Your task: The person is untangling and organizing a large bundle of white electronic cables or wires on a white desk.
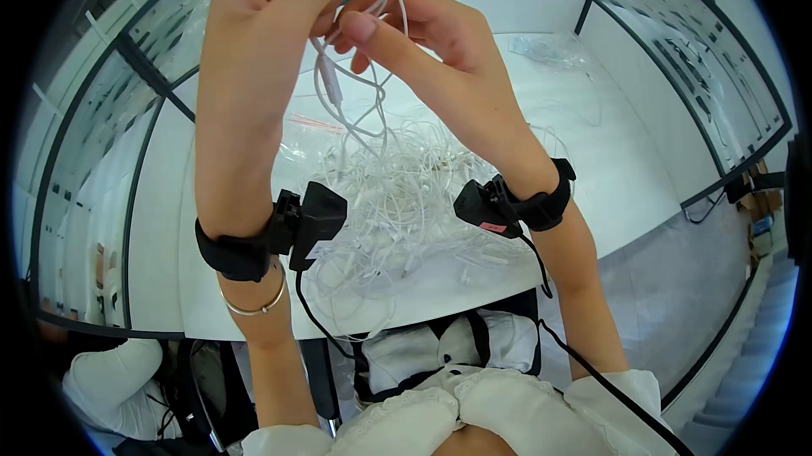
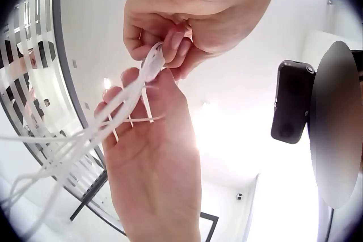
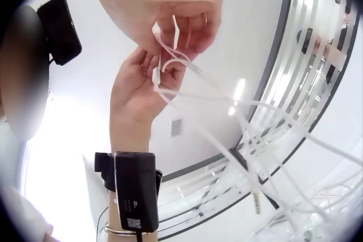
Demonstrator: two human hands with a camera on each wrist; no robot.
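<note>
Both hands are raised close together over the table, around a bunched white cable [image 1: 329, 75] with a slim, thicker white piece along it. My left hand [image 1: 283, 12] pinches the gathered strands between thumb and curled fingers, as the left wrist view shows. Facing it, my right hand [image 1: 440, 46] holds the cable between thumb and fingers; strands cross its fingers [image 2: 116, 103]. In the right wrist view a small white connector [image 3: 156, 77] shows beside the left hand. Loose loops hang down from the hands towards a large tangled heap of white cables [image 1: 414, 177].
The white table [image 1: 626, 143] has low white side walls and glass panels around it. A clear plastic bag [image 1: 545, 50] lies at the back right, another bag [image 1: 309, 134] left of the heap. Black wrist cameras [image 1: 320, 217] trail cords. Another person's sleeve [image 1: 114, 371] shows at lower left.
</note>
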